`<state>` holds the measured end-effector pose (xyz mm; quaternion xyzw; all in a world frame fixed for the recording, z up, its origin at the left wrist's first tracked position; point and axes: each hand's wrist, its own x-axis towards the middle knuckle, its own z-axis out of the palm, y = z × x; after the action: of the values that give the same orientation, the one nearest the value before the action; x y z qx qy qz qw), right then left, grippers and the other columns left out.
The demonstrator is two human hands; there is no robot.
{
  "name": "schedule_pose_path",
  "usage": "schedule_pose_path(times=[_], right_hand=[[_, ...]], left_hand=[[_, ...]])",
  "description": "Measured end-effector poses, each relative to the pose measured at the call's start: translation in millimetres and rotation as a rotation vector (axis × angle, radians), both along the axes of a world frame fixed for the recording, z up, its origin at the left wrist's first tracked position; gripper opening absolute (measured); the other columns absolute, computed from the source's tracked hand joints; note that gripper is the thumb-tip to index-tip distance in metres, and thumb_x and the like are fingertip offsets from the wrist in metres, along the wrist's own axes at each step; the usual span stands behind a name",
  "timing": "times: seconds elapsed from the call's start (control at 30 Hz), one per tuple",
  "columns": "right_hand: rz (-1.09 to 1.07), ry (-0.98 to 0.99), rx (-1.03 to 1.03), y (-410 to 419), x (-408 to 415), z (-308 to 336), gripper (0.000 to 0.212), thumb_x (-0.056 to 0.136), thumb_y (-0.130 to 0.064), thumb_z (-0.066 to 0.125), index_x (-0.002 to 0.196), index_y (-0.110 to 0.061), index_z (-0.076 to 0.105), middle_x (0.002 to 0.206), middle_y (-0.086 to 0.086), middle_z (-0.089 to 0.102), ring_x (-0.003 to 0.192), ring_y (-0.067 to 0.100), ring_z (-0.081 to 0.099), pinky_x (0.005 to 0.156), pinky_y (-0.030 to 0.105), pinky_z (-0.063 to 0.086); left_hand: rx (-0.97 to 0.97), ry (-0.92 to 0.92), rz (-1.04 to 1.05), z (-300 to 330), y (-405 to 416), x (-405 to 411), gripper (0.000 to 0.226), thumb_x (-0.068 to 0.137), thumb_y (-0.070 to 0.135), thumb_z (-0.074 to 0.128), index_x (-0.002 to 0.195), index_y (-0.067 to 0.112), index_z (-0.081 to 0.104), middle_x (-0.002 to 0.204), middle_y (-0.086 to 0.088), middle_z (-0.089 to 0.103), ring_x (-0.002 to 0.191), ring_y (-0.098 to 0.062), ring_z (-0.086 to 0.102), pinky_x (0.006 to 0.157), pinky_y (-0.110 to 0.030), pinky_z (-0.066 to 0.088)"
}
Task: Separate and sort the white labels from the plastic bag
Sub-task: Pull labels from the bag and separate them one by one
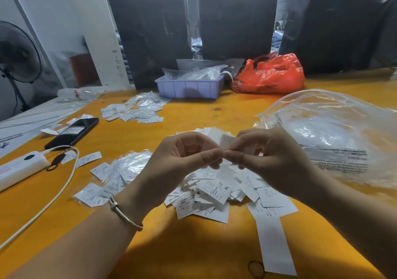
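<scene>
The left hand (189, 156) and the right hand (262, 154) meet thumb tip to thumb tip above the yellow table (193, 246), fingers curled, both pinching 1 small bunch of white labels (225, 140) between them (how many are in the bunch cannot be told). A silver bangle (124, 214) circles the left wrist. Directly beneath the hands lies 1 loose heap of labels (214, 190), with sizes XL, M, S and XS readable, and 1 long white strip (275, 240) running toward the near edge. Left of the heap sit small clear packets (120, 175) of labels, the words MADE IN partly legible. To the right lies 1 large clear plastic bag (335, 132), its warning print upside down: THIS BAG IS NOT A TOY. At far left are 1 black phone (73, 132), 1 white power bank (21, 167) and 1 white cable (53, 201). Farther back lies a 2nd scatter of labels (135, 111), then 1 lilac tray (189, 87) and 1 red bag (270, 74)
</scene>
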<state>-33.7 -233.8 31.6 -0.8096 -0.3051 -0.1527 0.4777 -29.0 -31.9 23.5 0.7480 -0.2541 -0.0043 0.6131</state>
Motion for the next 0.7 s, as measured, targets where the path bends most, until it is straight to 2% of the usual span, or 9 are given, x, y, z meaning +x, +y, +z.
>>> schedule_pose_path(times=[0.13, 0.2, 0.3, 0.37, 0.43, 0.53, 0.63, 0.7], right_hand=[[0.049, 0.089, -0.09, -5.4, -0.5, 2.2, 0.006, 0.078, -0.025, 0.075, 0.078, -0.018, 0.076, 0.068, -0.005, 0.068, 0.062, 0.011, 0.061, 0.062, 0.035, 0.051], [0.059, 0.104, 0.016, -9.5, -0.2, 6.5, 0.007, 0.08, -0.012, 0.073, 0.085, -0.013, 0.076, 0.073, 0.002, 0.071, 0.065, 0.013, 0.064, 0.063, 0.032, 0.052], [-0.012, 0.032, 0.263, -19.6, 1.4, 13.5, 0.035, 0.081, 0.018, 0.059, 0.104, -0.006, 0.07, 0.074, 0.012, 0.069, 0.056, 0.021, 0.064, 0.053, 0.029, 0.053], [0.004, -0.015, 0.346, -22.9, -1.4, 18.5, 0.044, 0.081, 0.017, 0.061, 0.119, -0.006, 0.059, 0.074, 0.014, 0.067, 0.052, 0.025, 0.062, 0.049, 0.034, 0.054], [0.028, -0.052, 0.365, -23.6, -5.3, 21.8, 0.04, 0.08, 0.013, 0.065, 0.114, -0.005, 0.054, 0.075, 0.013, 0.067, 0.05, 0.026, 0.062, 0.047, 0.032, 0.052], [0.022, -0.129, 0.291, -20.5, -10.3, 22.9, 0.018, 0.081, 0.009, 0.068, 0.093, 0.0, 0.058, 0.073, 0.007, 0.069, 0.048, 0.02, 0.062, 0.046, 0.022, 0.049], [-0.014, -0.169, 0.227, -15.0, -14.2, 19.9, 0.016, 0.081, 0.01, 0.068, 0.088, -0.003, 0.062, 0.069, -0.002, 0.069, 0.048, 0.015, 0.063, 0.047, 0.019, 0.048], [-0.051, -0.204, 0.183, -11.9, -17.4, 18.8, 0.016, 0.08, 0.009, 0.069, 0.087, -0.004, 0.064, 0.07, -0.007, 0.068, 0.05, 0.011, 0.064, 0.047, 0.023, 0.051]], left_hand=[[0.006, -0.04, 0.029, -1.9, -1.3, 0.7, 0.019, 0.08, 0.024, 0.072, 0.088, 0.007, 0.075, 0.079, -0.009, 0.074, 0.075, -0.016, 0.07, 0.068, -0.017, 0.052], [-0.022, -0.045, 0.064, -1.9, -0.6, 1.6, 0.019, 0.078, 0.022, 0.073, 0.089, 0.006, 0.076, 0.08, -0.009, 0.075, 0.076, -0.015, 0.07, 0.068, -0.016, 0.052], [-0.065, -0.043, 0.103, -1.8, 1.5, 2.9, 0.021, 0.074, 0.022, 0.077, 0.086, 0.004, 0.075, 0.083, -0.011, 0.076, 0.08, -0.019, 0.073, 0.072, -0.018, 0.054], [-0.073, -0.048, 0.107, -1.8, 1.9, 2.5, 0.024, 0.072, 0.021, 0.078, 0.086, 0.001, 0.074, 0.084, -0.012, 0.076, 0.081, -0.022, 0.073, 0.074, -0.021, 0.056], [-0.074, -0.055, 0.108, -1.5, 1.6, 1.4, 0.026, 0.071, 0.021, 0.079, 0.086, 0.0, 0.074, 0.085, -0.012, 0.076, 0.083, -0.025, 0.074, 0.076, -0.025, 0.058], [-0.071, -0.075, 0.125, -0.7, 1.9, 0.3, 0.026, 0.069, 0.024, 0.08, 0.084, 0.004, 0.076, 0.086, -0.01, 0.077, 0.085, -0.026, 0.074, 0.079, -0.029, 0.059], [-0.055, -0.088, 0.136, -0.8, 1.9, 0.4, 0.025, 0.069, 0.026, 0.08, 0.084, 0.006, 0.077, 0.085, -0.008, 0.077, 0.083, -0.025, 0.074, 0.076, -0.027, 0.059], [-0.043, -0.087, 0.14, -1.8, 1.7, 0.6, 0.024, 0.071, 0.025, 0.08, 0.085, 0.006, 0.077, 0.084, -0.008, 0.077, 0.082, -0.023, 0.074, 0.074, -0.023, 0.057]])
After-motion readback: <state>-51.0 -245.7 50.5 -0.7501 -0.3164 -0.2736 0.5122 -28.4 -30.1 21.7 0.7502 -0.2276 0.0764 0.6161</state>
